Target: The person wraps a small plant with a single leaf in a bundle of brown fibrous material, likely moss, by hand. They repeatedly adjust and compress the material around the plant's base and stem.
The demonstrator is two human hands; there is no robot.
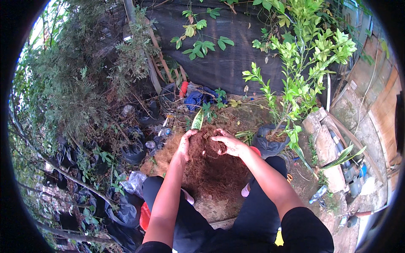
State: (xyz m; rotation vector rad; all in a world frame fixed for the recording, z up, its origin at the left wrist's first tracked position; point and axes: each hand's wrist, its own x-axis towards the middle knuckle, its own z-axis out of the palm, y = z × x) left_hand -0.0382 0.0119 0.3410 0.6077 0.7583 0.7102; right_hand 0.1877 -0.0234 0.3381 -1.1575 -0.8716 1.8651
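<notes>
Head view, looking down between the seated person's knees. The left hand [184, 143] and the right hand [230, 144] are both pressed into the top of a heaped mound of reddish-brown fibrous potting material [211, 168], fingers spread and partly sunk in. Each appears to cup loose fibre rather than grip any object; whether the palms are closed around a clump cannot be told, as the material hides them. The mound lies on the ground directly in front of the person, between the legs in dark trousers [261, 211].

Risks, as judged: the fibre is loose and piled high, so any lift with open fingers is likely to shed material down the sides and onto the trousers. The green-and-yellow pointed leaf [197, 120] stands just beyond the left hand and could be bent by a forward sweep. The black plastic grow bag holding a leafy green shrub [270, 143] sits just beside the right hand; a sideways elbow movement could tip it.

Surface: bare earth strewn with dry leaves, twigs and scattered litter. Surroundings: an outdoor nursery corner, with a dark shade-cloth screen [228, 55] behind, rough stone blocks [327, 147] to the right, more black grow bags [135, 152] and a crumpled clear plastic bag [134, 182] to the left, under dense conifer foliage [76, 84].
</notes>
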